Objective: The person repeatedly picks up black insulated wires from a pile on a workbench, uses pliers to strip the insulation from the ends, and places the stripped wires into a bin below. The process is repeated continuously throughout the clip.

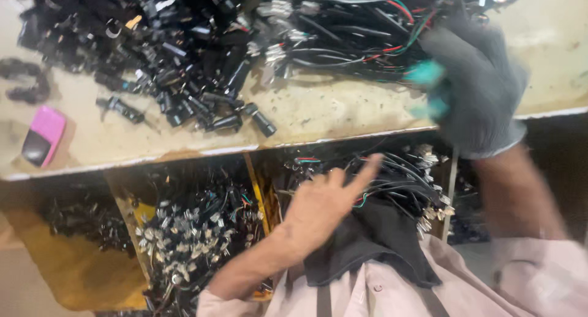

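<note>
Scuffed beige workbench point(318, 115), heaped with black wire harnesses point(343, 29). Left hand point(318, 207) bare, fingers spread, empty. Gloved right hand point(474, 90) blurred; grip impossible to tell.

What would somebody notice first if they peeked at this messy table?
Probably the huge tangle of black wires and plugs heaped across the top of the worn table. Next, the right hand in a grey glove at the heap's right end, blurred, with the bare left hand open below the table edge. A small pink gadget lies alone at the far left.
</note>
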Available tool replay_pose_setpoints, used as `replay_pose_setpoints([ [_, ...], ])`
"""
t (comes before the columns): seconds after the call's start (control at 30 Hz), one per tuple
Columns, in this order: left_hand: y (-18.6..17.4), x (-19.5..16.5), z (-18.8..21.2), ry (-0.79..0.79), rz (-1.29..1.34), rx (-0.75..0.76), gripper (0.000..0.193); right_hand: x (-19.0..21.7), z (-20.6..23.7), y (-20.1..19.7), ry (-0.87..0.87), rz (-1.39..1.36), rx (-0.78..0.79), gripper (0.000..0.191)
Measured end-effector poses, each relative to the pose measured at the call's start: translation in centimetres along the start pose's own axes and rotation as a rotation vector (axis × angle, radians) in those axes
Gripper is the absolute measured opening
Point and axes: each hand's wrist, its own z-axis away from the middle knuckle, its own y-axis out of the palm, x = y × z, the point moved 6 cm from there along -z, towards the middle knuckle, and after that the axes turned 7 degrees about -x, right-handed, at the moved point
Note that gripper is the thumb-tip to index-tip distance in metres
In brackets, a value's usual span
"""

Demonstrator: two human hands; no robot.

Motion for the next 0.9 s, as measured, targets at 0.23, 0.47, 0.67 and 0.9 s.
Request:
replay_pose_setpoints([
  [0.23, -6.8, 7.4, 1.6, -0.035, -0.296, -0.564, 0.065, 2.8, -2.3, -1.1, -0.251, 0.237, 0.041, 0.024],
  [0.47, -8.6, 12.6, 0.8, -0.119, -0.041, -0.638, 0.041, 1.1, 5.8, 3.4, 0.201, 0.186, 0.106, 0.038],
  [0.67, -2.8, 7.6, -0.9, -0.268, 1.348, -0.428, 0.047, -0.9, 8.1, 3.7, 0.258, 0.462, 0.157, 0.033],
  [0.9, 0.6, 5.0, -1.2, -0.245, 1.364, -0.418, 0.033, -1.3, 5.8, 5.1, 0.144, 0.307, 0.327, 0.027],
])
